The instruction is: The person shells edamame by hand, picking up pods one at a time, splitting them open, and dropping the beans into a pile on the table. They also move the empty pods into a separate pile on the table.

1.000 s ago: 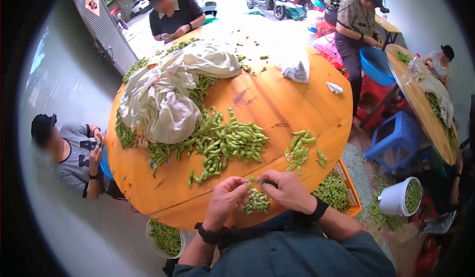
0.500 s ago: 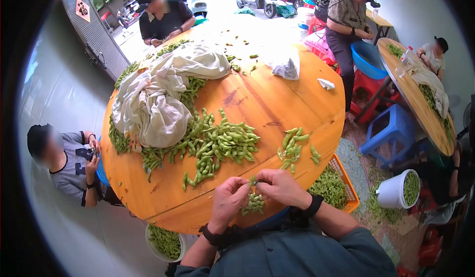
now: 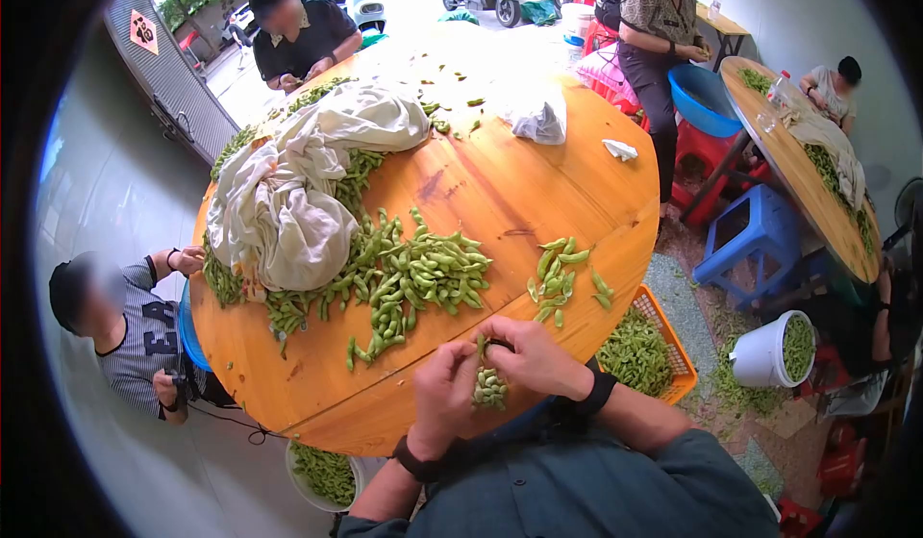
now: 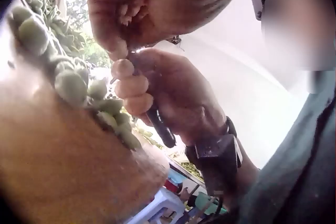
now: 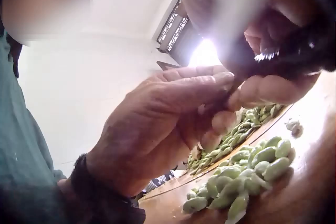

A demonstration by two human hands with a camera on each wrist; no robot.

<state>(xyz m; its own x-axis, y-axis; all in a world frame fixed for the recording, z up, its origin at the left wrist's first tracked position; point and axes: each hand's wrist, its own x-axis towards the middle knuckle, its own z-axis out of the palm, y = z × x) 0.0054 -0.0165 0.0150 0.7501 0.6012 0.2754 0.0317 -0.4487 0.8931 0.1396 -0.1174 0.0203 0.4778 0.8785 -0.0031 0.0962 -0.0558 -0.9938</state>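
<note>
In the head view my left hand (image 3: 447,391) pinches a green soybean pod (image 3: 481,344) between thumb and fingertips. My right hand (image 3: 536,360) meets it at the fingertips, its fingers curled round a slim black-handled tool (image 4: 160,125). A toothed bit of metal shows on that tool in the right wrist view; cannot tell its exact kind. Just beneath both hands, near the table's front edge, lies a small heap of plump pale-green beans (image 5: 236,182). The large pile of soybean pods (image 3: 433,269) is beyond my hands, with a smaller group of pods (image 3: 555,274) to the right.
A crumpled white cloth (image 3: 298,221) covers pods on the round wooden table (image 3: 500,192). An orange crate (image 3: 673,350) and a white bucket (image 3: 769,355), both with pods, stand at right; another pod-filled bucket (image 3: 322,471) is below left. Other people sit or stand around.
My hands have drawn closer together over the bean heap, fingertips still meeting. The head view has shifted slightly. The person at left has moved one hand out to the table's pods.
</note>
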